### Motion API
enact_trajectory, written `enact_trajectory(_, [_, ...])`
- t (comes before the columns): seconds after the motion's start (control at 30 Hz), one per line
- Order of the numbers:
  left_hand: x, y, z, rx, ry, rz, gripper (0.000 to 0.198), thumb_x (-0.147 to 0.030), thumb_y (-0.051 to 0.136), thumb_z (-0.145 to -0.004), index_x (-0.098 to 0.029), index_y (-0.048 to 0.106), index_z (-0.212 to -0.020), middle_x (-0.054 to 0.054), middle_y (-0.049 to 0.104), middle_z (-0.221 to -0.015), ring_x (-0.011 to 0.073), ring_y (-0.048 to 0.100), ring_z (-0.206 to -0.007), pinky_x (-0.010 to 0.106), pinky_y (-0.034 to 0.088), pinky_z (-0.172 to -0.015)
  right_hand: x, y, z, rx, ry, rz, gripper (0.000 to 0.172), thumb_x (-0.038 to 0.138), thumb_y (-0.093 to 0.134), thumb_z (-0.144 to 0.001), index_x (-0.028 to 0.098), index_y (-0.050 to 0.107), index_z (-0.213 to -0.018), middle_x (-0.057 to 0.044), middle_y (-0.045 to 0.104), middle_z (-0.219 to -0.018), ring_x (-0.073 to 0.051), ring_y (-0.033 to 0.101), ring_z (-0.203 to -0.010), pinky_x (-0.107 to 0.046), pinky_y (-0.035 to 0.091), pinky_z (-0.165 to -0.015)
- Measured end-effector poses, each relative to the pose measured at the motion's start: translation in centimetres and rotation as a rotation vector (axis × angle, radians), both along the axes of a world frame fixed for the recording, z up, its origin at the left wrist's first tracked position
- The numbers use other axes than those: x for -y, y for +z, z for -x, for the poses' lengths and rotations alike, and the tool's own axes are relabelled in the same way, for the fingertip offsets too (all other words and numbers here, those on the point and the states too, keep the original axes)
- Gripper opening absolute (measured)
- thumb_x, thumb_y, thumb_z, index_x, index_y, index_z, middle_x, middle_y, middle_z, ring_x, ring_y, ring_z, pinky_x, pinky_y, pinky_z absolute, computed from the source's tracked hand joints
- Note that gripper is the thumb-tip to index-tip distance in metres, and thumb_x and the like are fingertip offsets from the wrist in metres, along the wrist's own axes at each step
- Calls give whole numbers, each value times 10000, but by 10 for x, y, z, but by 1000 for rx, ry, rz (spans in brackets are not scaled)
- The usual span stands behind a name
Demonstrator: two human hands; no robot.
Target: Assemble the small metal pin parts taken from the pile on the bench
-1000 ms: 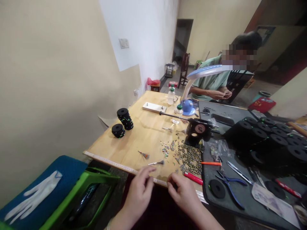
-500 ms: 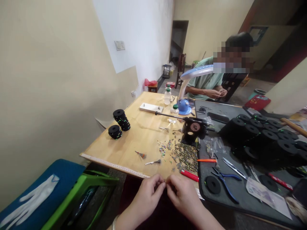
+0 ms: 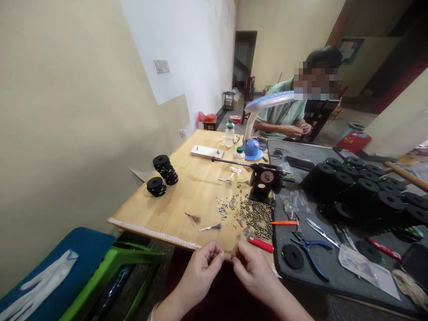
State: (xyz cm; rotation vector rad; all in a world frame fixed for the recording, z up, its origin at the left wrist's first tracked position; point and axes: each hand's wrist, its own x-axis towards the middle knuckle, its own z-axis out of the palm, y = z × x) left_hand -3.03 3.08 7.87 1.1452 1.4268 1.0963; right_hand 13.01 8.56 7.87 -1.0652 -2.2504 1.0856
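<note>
My left hand (image 3: 204, 266) and my right hand (image 3: 251, 266) are at the table's front edge, a small gap between them. Thumb and fingers are pinched together on each; whatever they hold is too small to make out. Just beyond my right hand lies a red-handled tool (image 3: 261, 244), beside a spread of small dark striped pieces (image 3: 259, 218) and tiny coloured beads (image 3: 226, 207). A brush with a white handle (image 3: 210, 227) and one with an orange part (image 3: 193, 217) lie beyond my left hand.
A black clamp-like device (image 3: 266, 180) with a long rod stands mid-table, behind it a blue lamp (image 3: 253, 149). Right, on a grey mat (image 3: 284, 278), are blue-handled pliers (image 3: 314, 256), scissors (image 3: 323, 232) and many black foam spools (image 3: 347, 187). A co-worker (image 3: 284, 118) sits across.
My hands have drawn slightly apart, widening the gap between the fingertips. The whole view has shifted a little, so the table appears slightly further left.
</note>
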Motion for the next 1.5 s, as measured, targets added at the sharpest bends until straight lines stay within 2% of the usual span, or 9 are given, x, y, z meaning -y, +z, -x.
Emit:
enact_trajectory(0.17, [2,1,-2,11,7,5,250,-373,538,-816,-181,483,-667,-21,444,-640,139,427,-639,228,366,-609,1,0,1,0,-25,-25,130,131,456,-761,207,429,-660,59,419,-548,-106,392,-505,-214,237,-489])
enact_trajectory(0.37, [2,-3,-2,-3,1,7,240,-360,542,-814,-178,483,-669,-25,441,-632,133,415,-621,225,352,-586,2,-3,-1,-44,-44,46,117,150,485,-741,205,443,-648,78,354,-502,-92,332,-460,-216,202,-458])
enact_trajectory(0.53, [0,0,-2,6,11,16,258,-380,553,-801,-184,472,-654,-30,430,-622,132,410,-613,223,350,-588,1,-8,-1,-50,-52,101,106,189,491,-757,188,520,-656,77,335,-490,-91,312,-451,-209,205,-442])
enact_trajectory(0.67, [0,2,-3,29,17,24,285,-411,572,-785,-188,469,-641,-32,422,-613,134,409,-611,221,351,-586,-1,-9,-2,-24,-74,59,138,205,515,-761,172,612,-668,83,310,-457,-90,296,-425,-209,210,-435])
enact_trajectory(0.83, [0,-1,-5,67,15,11,267,-398,566,-798,-181,482,-665,-36,430,-627,128,414,-612,218,360,-592,-3,-5,-5,-55,-35,-63,135,163,495,-783,174,602,-701,45,460,-529,-108,416,-479,-206,286,-475])
enact_trajectory(0.97, [-1,-1,-5,80,6,5,250,-380,553,-812,-176,489,-684,-33,443,-640,125,419,-617,219,368,-598,-4,1,-5,-42,4,-48,141,104,458,-790,189,554,-731,3,571,-661,-134,510,-593,-208,361,-542])
enact_trajectory(1.17, [1,3,-3,68,3,-10,228,-347,547,-824,-170,497,-688,-31,437,-639,121,410,-616,215,364,-582,-11,10,-6,-100,121,-42,181,65,496,-768,212,601,-766,-27,675,-859,-169,577,-819,-252,412,-733])
enact_trajectory(1.33, [3,5,-2,67,-8,-27,213,-323,554,-826,-167,510,-688,-32,440,-633,117,414,-607,208,361,-570,-11,10,-5,-17,97,-66,182,67,508,-754,212,615,-731,2,659,-737,-160,554,-734,-244,384,-683])
enact_trajectory(1.5, [2,7,-3,84,-4,-20,228,-344,553,-823,-169,497,-689,-32,447,-639,116,417,-611,208,365,-578,-7,8,-3,32,44,40,140,112,438,-811,201,533,-760,28,567,-649,-128,506,-591,-212,327,-546])
